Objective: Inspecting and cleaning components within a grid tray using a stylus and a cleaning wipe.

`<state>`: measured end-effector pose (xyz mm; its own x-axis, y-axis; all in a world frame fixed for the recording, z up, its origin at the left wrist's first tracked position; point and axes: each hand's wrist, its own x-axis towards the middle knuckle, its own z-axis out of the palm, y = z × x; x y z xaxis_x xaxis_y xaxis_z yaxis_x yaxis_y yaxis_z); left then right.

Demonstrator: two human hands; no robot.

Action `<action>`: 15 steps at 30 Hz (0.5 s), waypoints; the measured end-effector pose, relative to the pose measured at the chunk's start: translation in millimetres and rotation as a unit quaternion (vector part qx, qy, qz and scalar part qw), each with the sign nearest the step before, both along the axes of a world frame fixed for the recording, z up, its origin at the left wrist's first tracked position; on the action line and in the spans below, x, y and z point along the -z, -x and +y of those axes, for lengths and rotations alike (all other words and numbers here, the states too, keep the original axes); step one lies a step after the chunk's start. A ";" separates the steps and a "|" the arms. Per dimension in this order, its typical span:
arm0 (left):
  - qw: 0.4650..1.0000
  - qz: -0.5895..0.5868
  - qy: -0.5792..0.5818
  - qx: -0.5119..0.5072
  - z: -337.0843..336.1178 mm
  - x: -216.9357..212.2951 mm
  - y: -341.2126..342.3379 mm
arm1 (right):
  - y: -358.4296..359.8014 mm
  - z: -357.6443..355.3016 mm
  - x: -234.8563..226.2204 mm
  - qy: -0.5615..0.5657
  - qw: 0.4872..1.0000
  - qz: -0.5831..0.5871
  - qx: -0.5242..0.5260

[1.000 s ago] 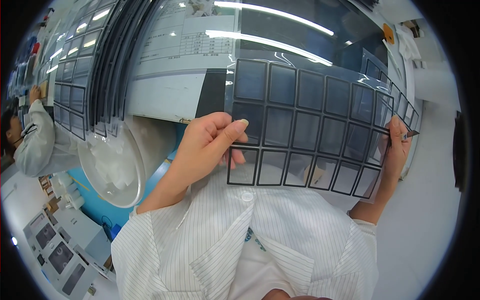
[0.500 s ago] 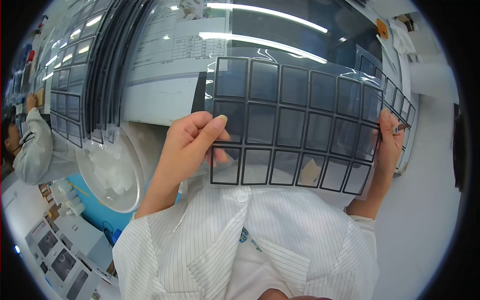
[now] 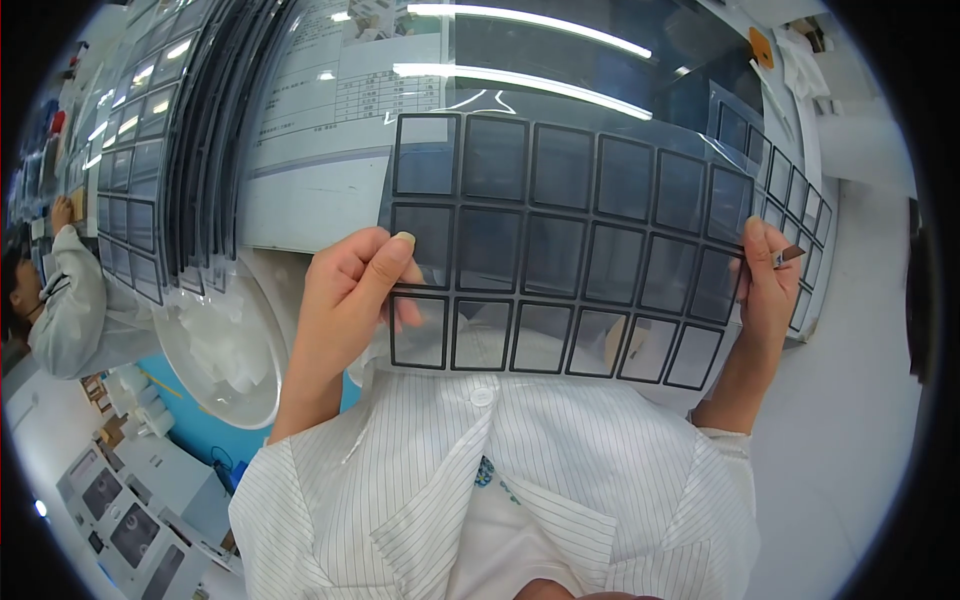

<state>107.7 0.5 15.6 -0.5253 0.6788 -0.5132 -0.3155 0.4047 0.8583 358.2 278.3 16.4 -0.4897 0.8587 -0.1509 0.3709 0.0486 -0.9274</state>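
A clear flexible sheet [image 3: 560, 245] printed with three rows of black-framed rectangles is held up in front of me. My left hand [image 3: 350, 285] grips its left edge, thumb on the front and fingers behind. My right hand [image 3: 768, 280] pinches its right edge and also holds a small thin tool whose tip sticks out to the right. The sheet hangs nearly flat and tilts down to the right, above my white striped coat [image 3: 500, 480].
A stack of similar framed sheets [image 3: 150, 190] stands at the left, more sheets [image 3: 790, 190] lie at the right. A white bowl-like tray [image 3: 225, 360] holds clear film. A printed paper [image 3: 340, 90] lies under a glossy surface. Another person in white [image 3: 65, 300] works far left.
The sheet has moved left and slightly up in view between both hands, and now hangs more level. Both hands keep their grip on its edges.
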 end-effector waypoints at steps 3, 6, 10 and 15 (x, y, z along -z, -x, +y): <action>1.000 0.012 0.003 0.003 -0.4 -1.5 0.8 | -0.6 -0.5 -2.4 0.005 1.000 -0.011 -0.020; 1.000 0.018 0.003 0.009 -2.6 -1.5 3.0 | 0.4 -0.5 -1.5 0.007 1.000 -0.019 -0.015; 1.000 0.023 0.008 0.008 -3.8 -1.8 2.9 | 2.1 -1.6 -0.5 0.001 0.999 -0.020 -0.034; 0.999 0.039 0.027 -0.002 -2.2 0.5 1.4 | 5.4 -5.7 1.5 -0.010 0.998 -0.026 -0.053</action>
